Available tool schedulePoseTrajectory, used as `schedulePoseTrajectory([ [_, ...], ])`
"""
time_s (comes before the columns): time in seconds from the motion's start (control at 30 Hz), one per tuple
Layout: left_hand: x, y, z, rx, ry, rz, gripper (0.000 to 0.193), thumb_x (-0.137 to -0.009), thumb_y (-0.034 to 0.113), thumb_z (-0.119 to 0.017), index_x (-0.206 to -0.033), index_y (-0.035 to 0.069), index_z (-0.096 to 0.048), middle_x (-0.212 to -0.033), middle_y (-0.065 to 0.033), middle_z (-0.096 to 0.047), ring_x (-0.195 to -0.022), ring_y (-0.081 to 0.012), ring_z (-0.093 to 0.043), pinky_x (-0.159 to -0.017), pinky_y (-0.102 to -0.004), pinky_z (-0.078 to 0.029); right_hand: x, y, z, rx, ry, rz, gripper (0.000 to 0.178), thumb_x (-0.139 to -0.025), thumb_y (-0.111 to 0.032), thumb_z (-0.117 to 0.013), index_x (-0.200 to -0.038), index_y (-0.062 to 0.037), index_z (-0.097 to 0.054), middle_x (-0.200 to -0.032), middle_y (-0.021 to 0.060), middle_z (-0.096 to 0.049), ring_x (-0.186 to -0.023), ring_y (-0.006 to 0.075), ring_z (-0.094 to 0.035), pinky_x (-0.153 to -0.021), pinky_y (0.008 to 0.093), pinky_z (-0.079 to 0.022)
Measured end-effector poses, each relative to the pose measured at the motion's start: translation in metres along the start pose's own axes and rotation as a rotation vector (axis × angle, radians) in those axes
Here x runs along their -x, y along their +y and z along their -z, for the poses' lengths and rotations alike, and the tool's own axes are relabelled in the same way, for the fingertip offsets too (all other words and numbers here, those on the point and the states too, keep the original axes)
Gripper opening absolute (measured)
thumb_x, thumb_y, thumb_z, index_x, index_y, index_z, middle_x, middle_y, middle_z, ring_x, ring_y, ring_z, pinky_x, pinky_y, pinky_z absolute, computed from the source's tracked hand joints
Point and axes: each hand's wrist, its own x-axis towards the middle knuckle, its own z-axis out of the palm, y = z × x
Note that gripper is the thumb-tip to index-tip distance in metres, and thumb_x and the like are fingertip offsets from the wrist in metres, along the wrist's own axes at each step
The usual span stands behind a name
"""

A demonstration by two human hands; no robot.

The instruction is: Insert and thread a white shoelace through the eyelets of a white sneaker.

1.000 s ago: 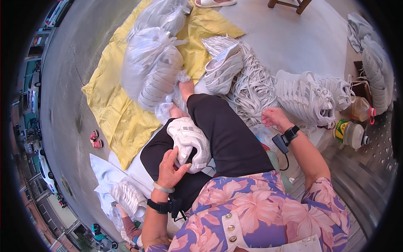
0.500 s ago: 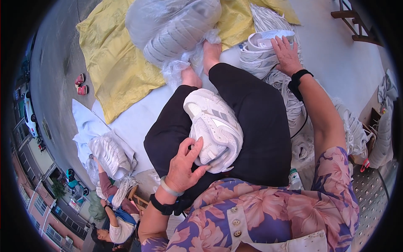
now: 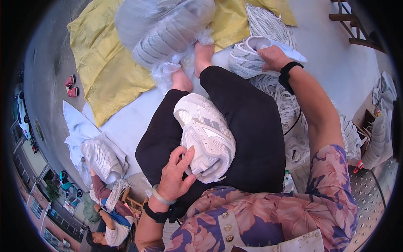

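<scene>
On my lap lies a stack of white mesh shoe uppers [image 3: 208, 138] with grey stripes. My left hand [image 3: 174, 176] grips its near left edge between thumb and fingers. Up at the right, another bundle of white shoe uppers [image 3: 243, 61] stands on the white ground sheet. My right hand [image 3: 273, 59] has its fingers curled over the rim of an upper at that bundle's right end; a pale flap [image 3: 289, 52] sticks out beside the hand. Some of the right fingertips are hidden inside the upper.
Ahead lies a large clear plastic bag of uppers [image 3: 163, 38] on a yellow sheet [image 3: 105, 63]. White laces [image 3: 270, 25] are heaped at the right. A bottle [image 3: 288, 182] is by my hip, a wooden frame [image 3: 357, 25] far right. Another person [image 3: 113, 229] sits at left near more uppers [image 3: 100, 157].
My right hand has gone from lying spread on the bundle to curling round an upper's rim, and the bundle has tilted. My left hand stays at the lap stack. The whole view has shifted slightly.
</scene>
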Motion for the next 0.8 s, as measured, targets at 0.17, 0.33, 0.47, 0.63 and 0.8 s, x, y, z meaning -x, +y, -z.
schedulePoseTrajectory([
  [0.17,0.005,0.006,-0.004,-0.052,-0.007,0.011,0.071,-0.069,0.012,-0.071,-0.133,0.005,-0.039,-0.125,-0.0207,-0.042,-0.108,-0.0362,-0.051,-0.089,-0.0341,-0.043,0.049,0.01,0.027,-0.115,0.293,-0.153,0.044,-0.06,-0.032,-0.076,-0.087,-0.0042,-0.055,-0.086,0.0171,-0.061,-0.088,0.0349,-0.057,-0.075,0.0418,-0.044],
  [0.33,0.015,0.014,-0.004,-0.163,0.087,-0.11,0.069,-0.071,0.017,-0.072,-0.131,0.004,-0.04,-0.123,-0.0196,-0.045,-0.108,-0.0337,-0.052,-0.088,-0.0349,-0.044,0.126,-0.019,0.096,-0.157,0.487,-0.114,0.041,-0.061,-0.031,-0.075,-0.087,-0.0066,-0.055,-0.086,0.016,-0.06,-0.087,0.0357,-0.056,-0.074,0.0415,-0.044],
  [0.47,0.017,0.054,0.006,-0.256,0.412,-0.289,0.067,-0.068,0.022,-0.073,-0.124,-0.002,-0.043,-0.121,-0.0205,-0.048,-0.107,-0.0366,-0.052,-0.089,-0.0382,-0.044,0.202,-0.082,0.153,-0.067,0.586,0.087,0.037,-0.061,-0.023,-0.075,-0.084,-0.0052,-0.052,-0.078,0.0159,-0.059,-0.079,0.0372,-0.057,-0.068,0.0419,-0.044],
  [0.63,0.03,0.134,0.011,-0.621,0.553,-0.869,0.081,-0.068,0.04,-0.073,-0.129,-0.001,-0.038,-0.128,-0.0211,-0.045,-0.118,-0.0407,-0.042,-0.099,-0.0466,-0.031,0.275,-0.174,0.186,0.203,0.471,0.446,0.038,-0.058,-0.017,-0.077,-0.079,-0.0021,-0.049,-0.072,0.0143,-0.06,-0.073,0.0333,-0.06,-0.063,0.0394,-0.047],
  [0.8,0.049,0.171,-0.023,-0.569,0.482,-0.905,0.098,-0.051,0.039,-0.079,-0.129,-0.003,-0.036,-0.122,-0.0185,-0.048,-0.113,-0.0369,-0.046,-0.099,-0.0501,-0.026,0.321,-0.235,0.189,0.144,0.326,0.669,0.03,-0.059,-0.015,-0.073,-0.079,-0.0003,-0.055,-0.071,0.0137,-0.061,-0.07,0.0322,-0.061,-0.061,0.0386,-0.047],
])
